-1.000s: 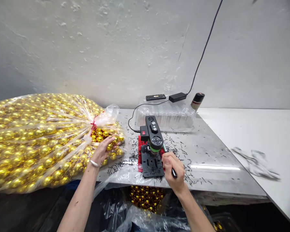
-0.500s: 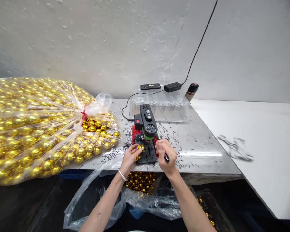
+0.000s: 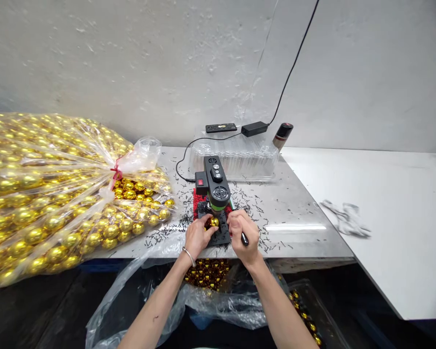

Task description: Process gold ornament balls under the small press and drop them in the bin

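Between the thumb and fingers of my left hand point(image 3: 199, 236) is a shiny gold ball point(image 3: 214, 222), held under the head of a small black press-like machine point(image 3: 218, 183). The ball sits over the machine's black base plate point(image 3: 223, 234). My right hand point(image 3: 244, 234) is wrapped round a handle with a black end point(image 3: 244, 239) at the machine's right side. A red textured mat point(image 3: 196, 198) shows beneath the machine. Small black scraps lie scattered over the metal tabletop around it.
A large clear bag point(image 3: 58, 194) of gold balls fills the left. Behind the machine stands a clear plastic box point(image 3: 247, 162) with a black adapter point(image 3: 254, 128) on top. A spray can point(image 3: 282, 135) leans near it. White gloves point(image 3: 347, 219) lie right. More gold balls point(image 3: 207, 274) sit below the table edge.
My left hand has moved inward, bringing the gold ball further under the machine's head. My right hand stays on the handle. The whole view has shifted slightly.
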A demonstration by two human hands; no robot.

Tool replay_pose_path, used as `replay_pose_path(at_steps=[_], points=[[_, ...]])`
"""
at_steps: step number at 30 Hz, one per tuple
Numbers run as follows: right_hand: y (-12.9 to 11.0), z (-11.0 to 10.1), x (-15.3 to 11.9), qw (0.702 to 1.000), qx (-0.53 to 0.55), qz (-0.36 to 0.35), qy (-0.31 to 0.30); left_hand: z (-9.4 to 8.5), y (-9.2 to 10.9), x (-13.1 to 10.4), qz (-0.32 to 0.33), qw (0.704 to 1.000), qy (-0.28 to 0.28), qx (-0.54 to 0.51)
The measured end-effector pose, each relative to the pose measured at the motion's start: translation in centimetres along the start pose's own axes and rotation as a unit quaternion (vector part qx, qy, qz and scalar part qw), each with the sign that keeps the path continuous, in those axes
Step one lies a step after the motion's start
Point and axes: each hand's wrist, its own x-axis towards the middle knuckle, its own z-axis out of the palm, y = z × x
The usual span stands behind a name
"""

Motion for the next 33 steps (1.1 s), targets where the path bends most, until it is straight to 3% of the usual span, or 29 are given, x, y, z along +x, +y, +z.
replay_pose_path(at_steps=[7, 13, 21, 26, 30, 33], points=[[1.0, 0.5, -1.4, 1.0, -0.008, -0.014, 0.009, -0.2, 0.0, -0.2, 0.003, 1.0, -0.002, 0.018], [3.0, 1.5, -3.3, 0.997, -0.031, -0.068, 0.018, -0.3, 0.2, -0.1, 0.001, 1.0, -0.006, 0.015], [3.8, 2.3, -3.9, 0.997, -0.028, -0.056, 0.055, 0.0, -0.2, 0.1, 0.0, 1.0, -0.001, 0.024], [4.9, 2.4, -4.2, 0.993, -0.016, -0.114, 0.034, -0.1, -0.3, 0.2, -0.001, 1.0, -0.002, 0.031], [3.9, 1.8, -3.0, 0.993, -0.013, -0.118, 0.026, 0.0, -0.2, 0.4, -0.004, 1.0, 0.001, 0.01], [1.6, 0.9, -0.7, 0.998, 0.0, -0.057, 0.033, -0.2, -0.3, 0.5, -0.015, 0.999, 0.017, -0.038]])
